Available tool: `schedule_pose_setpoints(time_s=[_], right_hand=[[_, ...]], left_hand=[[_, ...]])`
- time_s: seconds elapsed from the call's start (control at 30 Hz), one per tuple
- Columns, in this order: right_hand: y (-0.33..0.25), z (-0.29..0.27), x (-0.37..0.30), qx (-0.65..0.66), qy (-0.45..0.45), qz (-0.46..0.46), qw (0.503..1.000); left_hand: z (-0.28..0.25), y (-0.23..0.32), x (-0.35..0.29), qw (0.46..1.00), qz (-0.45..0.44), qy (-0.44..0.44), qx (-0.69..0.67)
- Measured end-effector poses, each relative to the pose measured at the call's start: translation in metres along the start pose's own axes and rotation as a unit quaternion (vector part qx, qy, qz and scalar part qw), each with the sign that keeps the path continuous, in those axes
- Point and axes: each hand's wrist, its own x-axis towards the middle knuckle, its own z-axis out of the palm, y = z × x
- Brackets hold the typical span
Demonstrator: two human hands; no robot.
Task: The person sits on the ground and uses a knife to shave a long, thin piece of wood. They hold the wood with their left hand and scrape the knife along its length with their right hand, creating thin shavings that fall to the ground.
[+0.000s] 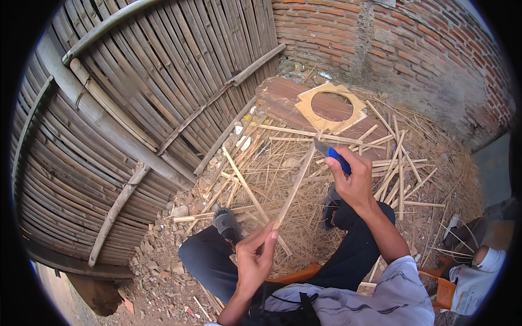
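Pale shirt [370, 304] nearest to me, then dark trousers [206, 258]. Left hand [255, 258] pinches near end of wooden strip [296, 189], thumb and fingers pressed on it, almost no gap. Strip slants away above straw [299, 242]; I judge it light, rather stiff, perhaps easy to splinter, so best held at this end, far from blade [323, 146]. Right hand [354, 176] wraps firmly blue-handled knife [340, 162], blade at strip's far end. Beyond: scattered strips [401, 201], brown board [274, 98], brick wall [326, 27].

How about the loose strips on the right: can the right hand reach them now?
Probably yes: the loose strips lie just rightward of the right hand, nothing visibly between, though the knife occupies it.
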Motion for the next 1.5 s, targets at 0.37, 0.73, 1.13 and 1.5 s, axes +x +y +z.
schedule_pose_setpoints(time_s=[0.37,0.73,1.13,1.5], right_hand=[[0.006,-0.011,-0.003,0.052,0.030,-0.008,0.998],[-0.028,0.029,-0.045,0.097,-0.161,-0.143,0.972],[-0.025,0.026,-0.042,0.038,-0.140,-0.172,0.974],[0.025,-0.011,0.004,0.014,0.064,0.041,0.997]], left_hand=[[-0.007,0.001,0.000,0.999,0.023,0.025,-0.018],[0.003,0.012,0.017,0.994,0.091,0.050,0.031],[0.003,0.003,0.016,0.998,0.059,0.028,-0.003],[-0.022,-0.032,-0.019,0.991,-0.077,-0.024,-0.106]])
